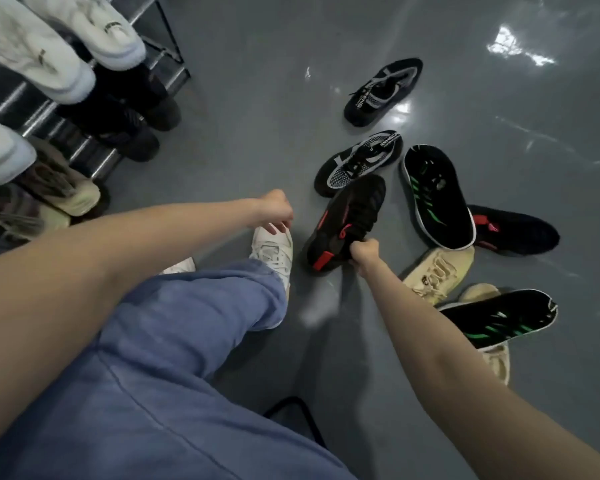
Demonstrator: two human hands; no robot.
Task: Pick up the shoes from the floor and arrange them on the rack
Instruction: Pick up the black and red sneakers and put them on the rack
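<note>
Surface: a glossy grey floor (257,98) with window glare at the upper right of the frame. A metal-barred rack (84,147) occupies the upper left; it carries white shoes (49,53), dark shoes (132,116) and olive-tan shoes (56,192).

Loose shoes lie at centre right of the frame: two black-and-grey knit shoes (383,91), (359,161); two black shoes with green stripes (437,195), (499,323); one black shoe with red trim (516,233) partly under a green-striped one; and two cream shoes (437,271), (496,362), the lower one largely covered.

Right hand (362,252): fingers closed around the collar of a black-and-red shoe (347,220), at centre frame. The toe of this shoe points toward the upper right and overlaps the nearer knit shoe. Whether its sole touches the floor cannot be determined.

Left hand (274,209): fingers curled loosely into a near-fist, holding nothing, positioned above the person's white sneaker (274,251). Blue trousers (153,341) fill the lower left.
</note>
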